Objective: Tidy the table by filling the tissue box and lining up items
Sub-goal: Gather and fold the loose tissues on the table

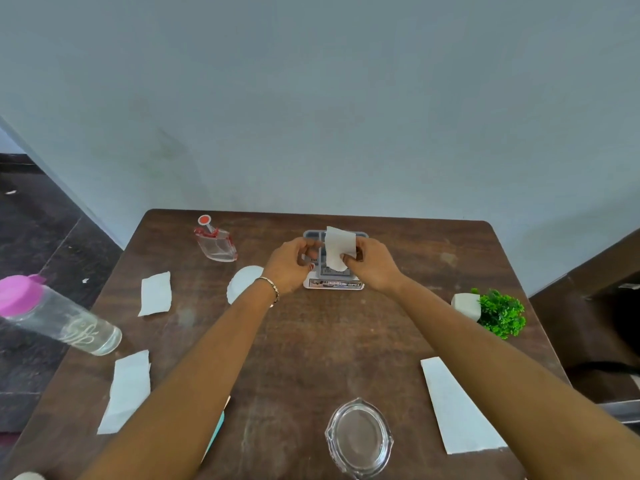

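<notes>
The grey tissue box (pixel 333 283) stands at the middle back of the brown table (pixel 311 344), with a printed label on its near side. My right hand (pixel 372 263) pinches a white tissue (pixel 339 247) held upright over the box's top. My left hand (pixel 289 263) hovers at the box's left side with curled fingers; whether it touches the box or the tissue is hidden. Loose white tissues lie at the left (pixel 156 293), the near left (pixel 128 389) and the near right (pixel 457 407).
A glass perfume bottle (pixel 216 244) with red trim sits at the back left. A white round piece (pixel 244 282) lies beside my left wrist. A clear bottle (pixel 59 315) with a pink cap overhangs the left edge. A small potted plant (pixel 491 311) stands right, a glass dish (pixel 358 438) in front.
</notes>
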Demonstrator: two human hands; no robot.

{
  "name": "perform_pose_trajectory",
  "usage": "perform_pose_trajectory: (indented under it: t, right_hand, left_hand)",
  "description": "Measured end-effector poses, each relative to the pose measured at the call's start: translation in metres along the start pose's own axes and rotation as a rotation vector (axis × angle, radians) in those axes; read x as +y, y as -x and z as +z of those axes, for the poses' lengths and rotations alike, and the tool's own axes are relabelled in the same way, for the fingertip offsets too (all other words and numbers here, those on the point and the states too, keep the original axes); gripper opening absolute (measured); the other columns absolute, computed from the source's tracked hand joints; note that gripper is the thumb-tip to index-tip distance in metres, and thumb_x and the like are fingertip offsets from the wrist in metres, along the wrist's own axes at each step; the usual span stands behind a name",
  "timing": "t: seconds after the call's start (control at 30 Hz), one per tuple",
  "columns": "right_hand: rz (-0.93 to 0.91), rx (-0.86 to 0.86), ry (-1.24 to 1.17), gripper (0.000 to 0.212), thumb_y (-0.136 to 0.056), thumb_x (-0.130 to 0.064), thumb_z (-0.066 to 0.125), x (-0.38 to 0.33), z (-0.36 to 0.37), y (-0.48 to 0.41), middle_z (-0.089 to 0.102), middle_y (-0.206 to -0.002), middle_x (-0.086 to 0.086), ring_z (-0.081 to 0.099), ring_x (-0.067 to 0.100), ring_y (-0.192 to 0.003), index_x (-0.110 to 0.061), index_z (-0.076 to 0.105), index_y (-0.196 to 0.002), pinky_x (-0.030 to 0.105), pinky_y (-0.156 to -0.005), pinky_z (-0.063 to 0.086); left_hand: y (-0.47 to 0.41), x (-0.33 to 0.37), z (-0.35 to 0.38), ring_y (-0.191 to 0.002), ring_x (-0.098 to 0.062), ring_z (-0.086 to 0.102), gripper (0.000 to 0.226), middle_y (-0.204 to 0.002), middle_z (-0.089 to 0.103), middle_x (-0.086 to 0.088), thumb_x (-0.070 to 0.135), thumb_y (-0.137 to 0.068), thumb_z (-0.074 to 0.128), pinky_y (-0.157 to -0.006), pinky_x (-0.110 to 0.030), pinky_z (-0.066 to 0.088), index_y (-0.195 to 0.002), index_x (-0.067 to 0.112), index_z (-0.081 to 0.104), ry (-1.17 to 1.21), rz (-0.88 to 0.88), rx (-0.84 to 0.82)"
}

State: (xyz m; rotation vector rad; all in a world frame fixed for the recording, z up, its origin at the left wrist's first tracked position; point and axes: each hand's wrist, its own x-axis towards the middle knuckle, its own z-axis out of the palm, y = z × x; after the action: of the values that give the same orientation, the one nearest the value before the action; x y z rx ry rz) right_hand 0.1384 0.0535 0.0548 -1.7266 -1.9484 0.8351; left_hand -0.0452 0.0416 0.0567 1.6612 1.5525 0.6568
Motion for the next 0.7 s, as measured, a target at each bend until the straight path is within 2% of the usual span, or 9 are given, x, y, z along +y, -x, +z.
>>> perform_pose_trajectory:
  t: [0.13, 0.3, 0.43, 0.57, 0.63, 0.7]
  right_hand:
    - [-0.008, -0.042, 0.05, 0.031, -0.091, -0.017, 0.058, 0.002, 0.001, -0.006, 0.07, -0.111, 0.011, 0.065, 0.027, -0.097, -0.005, 0.062, -0.119, 0.034, -0.082, 0.053]
    - [-0.048, -0.093, 0.107, 0.029, -0.09, -0.014, 0.057, 0.002, 0.004, -0.011, 0.069, -0.109, 0.01, 0.064, 0.026, -0.095, -0.009, 0.061, -0.118, 0.037, -0.082, 0.053]
    - [-0.068, -0.113, 0.148, 0.032, -0.089, -0.014, 0.06, 0.001, 0.007, -0.013, 0.067, -0.117, 0.01, 0.063, 0.026, -0.099, -0.009, 0.06, -0.12, 0.036, -0.089, 0.053]
    - [-0.102, -0.129, 0.199, 0.027, -0.088, -0.016, 0.063, 0.002, 0.008, -0.015, 0.068, -0.112, 0.01, 0.061, 0.02, -0.09, -0.011, 0.061, -0.115, 0.027, -0.077, 0.047]
    - [-0.126, -0.129, 0.229, 0.025, -0.089, -0.017, 0.062, 0.002, 0.008, -0.015, 0.069, -0.109, 0.008, 0.057, 0.014, -0.084, -0.013, 0.061, -0.113, 0.025, -0.073, 0.042]
    - [-0.141, -0.115, 0.262, 0.029, -0.088, -0.02, 0.064, 0.002, 0.007, -0.012, 0.068, -0.112, 0.007, 0.062, 0.018, -0.091, -0.014, 0.061, -0.116, 0.027, -0.078, 0.047]
  left_hand:
    - [-0.011, -0.003, 0.004, -0.085, -0.012, 0.055, 0.04, -0.108, 0.068, 0.001, 0.006, -0.084, 0.063, -0.086, -0.034, 0.053, -0.12, 0.021, 0.058, -0.078, -0.041, 0.002]
    - [-0.013, -0.004, 0.008, -0.102, -0.02, 0.062, 0.042, -0.116, 0.067, -0.001, 0.013, -0.082, 0.068, -0.095, -0.041, 0.053, -0.123, 0.018, 0.057, -0.097, -0.072, -0.011]
    - [-0.014, -0.003, 0.011, -0.098, -0.022, 0.062, 0.031, -0.112, 0.067, -0.005, 0.016, -0.082, 0.068, -0.094, -0.041, 0.053, -0.112, 0.017, 0.061, -0.128, -0.083, -0.003]
    - [-0.013, 0.0, 0.014, -0.09, -0.022, 0.059, 0.013, -0.095, 0.062, 0.0, 0.025, -0.084, 0.066, -0.09, -0.043, 0.052, -0.095, 0.02, 0.062, -0.165, -0.08, 0.033]
    - [-0.012, 0.001, 0.015, -0.087, -0.019, 0.056, 0.013, -0.091, 0.057, 0.004, 0.029, -0.086, 0.064, -0.092, -0.045, 0.05, -0.095, 0.02, 0.062, -0.188, -0.084, 0.051]
    - [-0.012, 0.003, 0.015, -0.088, -0.019, 0.056, 0.018, -0.092, 0.058, 0.003, 0.03, -0.086, 0.064, -0.094, -0.048, 0.048, -0.099, 0.018, 0.065, -0.219, -0.094, 0.061]
